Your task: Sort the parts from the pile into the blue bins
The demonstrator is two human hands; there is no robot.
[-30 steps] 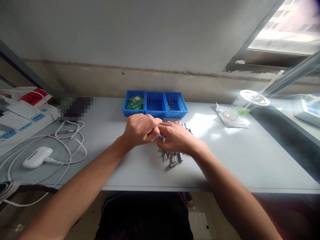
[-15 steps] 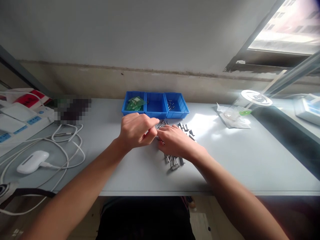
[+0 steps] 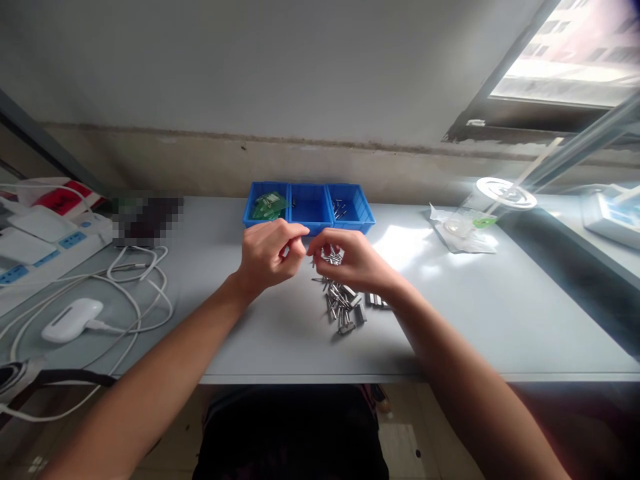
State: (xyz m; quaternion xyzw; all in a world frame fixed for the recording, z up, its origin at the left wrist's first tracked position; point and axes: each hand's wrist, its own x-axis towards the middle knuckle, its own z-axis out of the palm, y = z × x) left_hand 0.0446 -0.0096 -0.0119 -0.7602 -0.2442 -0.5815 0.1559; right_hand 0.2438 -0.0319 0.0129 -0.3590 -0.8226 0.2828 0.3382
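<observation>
My left hand [image 3: 273, 253] is closed, thumb and forefinger pinched together; whatever small piece they hold is hidden. Facing it, my right hand [image 3: 353, 260] is curled with its fingertips pressed together, almost meeting the left fingertips. What lies in that pinch is too small to make out. On the table below and beside the right hand is a loose pile of small metal pins and blocks [image 3: 343, 303]. Some of the metal pieces are partly covered by the right hand and wrist. Just behind both hands stand three joined blue bins [image 3: 310, 205].
Green packets [image 3: 269, 205] fill the left bin, and a few metal pins [image 3: 339, 209] lie in the right one. White cables [image 3: 135, 293], a white charging case [image 3: 73, 320] and a power strip [image 3: 50, 247] take up the left side. A lidded cup [image 3: 500, 197] and plastic bag [image 3: 460, 230] stand right.
My right hand has lifted off the metal pieces and turned into a pinch at the left fingertips, uncovering more of the pile. My left hand has shifted only slightly.
</observation>
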